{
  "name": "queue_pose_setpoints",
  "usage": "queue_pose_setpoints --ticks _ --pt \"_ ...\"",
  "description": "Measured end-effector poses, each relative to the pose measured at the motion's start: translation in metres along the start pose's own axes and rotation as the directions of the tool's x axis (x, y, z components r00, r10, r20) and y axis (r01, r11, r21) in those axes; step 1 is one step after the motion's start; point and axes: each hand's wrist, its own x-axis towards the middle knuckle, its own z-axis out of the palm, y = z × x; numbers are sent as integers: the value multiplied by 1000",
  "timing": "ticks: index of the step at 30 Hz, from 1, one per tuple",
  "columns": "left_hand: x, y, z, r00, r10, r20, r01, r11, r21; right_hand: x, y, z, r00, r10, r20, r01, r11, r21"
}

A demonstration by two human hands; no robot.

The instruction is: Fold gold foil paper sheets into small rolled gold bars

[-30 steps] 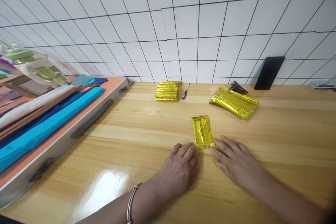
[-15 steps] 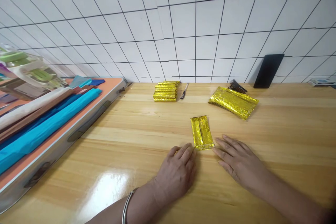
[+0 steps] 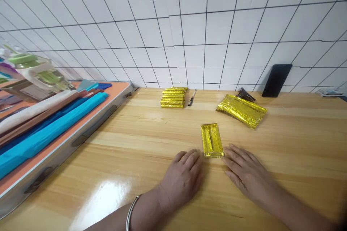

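Note:
A folded gold foil piece [image 3: 211, 140] lies flat on the wooden table [image 3: 130, 173], with a slit-like seam along its middle. At its lower left rests my left hand [image 3: 183, 180], fingers curled together and their undersides hidden, so whatever they may hold does not show. My right hand [image 3: 251, 173] lies palm down with fingers spread, its fingertips at the foil's lower right corner. Behind are a stack of gold foil sheets [image 3: 241, 111] on the right and a row of narrow gold rolls [image 3: 173, 97] further left.
Beside the rolls lies a pen [image 3: 192, 98]. A dark clip [image 3: 245, 94] sits behind the foil stack, and a black phone [image 3: 277, 80] leans on the tiled wall. At left, an orange-topped case [image 3: 119, 88] bears coloured paper rolls [image 3: 62, 126] and a green-and-white item [image 3: 40, 68].
The camera view has shifted slightly, so the wall and table items appear lower. The small foil piece sits a little further right from my left hand. Both hands keep nearly the same pose.

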Motion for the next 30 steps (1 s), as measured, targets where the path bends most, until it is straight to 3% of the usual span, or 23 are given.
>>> queue_pose_setpoints --ticks 8,14,19,24,30 --pt "8 13 2 984 136 115 -132 990 -44 0 3 3 999 -42 4 42 999 -10" --pt "7 12 5 979 139 149 -131 989 -64 1 -7 7 992 -121 -38 119 992 -48" --pt "9 12 3 975 166 148 -158 985 -62 1 -22 10 981 -189 52 191 981 -27" --pt "8 13 2 968 171 186 -169 985 -31 -1 -26 15 982 -154 108 156 988 -6" --pt "4 13 2 970 140 197 -141 990 -10 -5 -22 16 988 -145 52 147 988 -43"
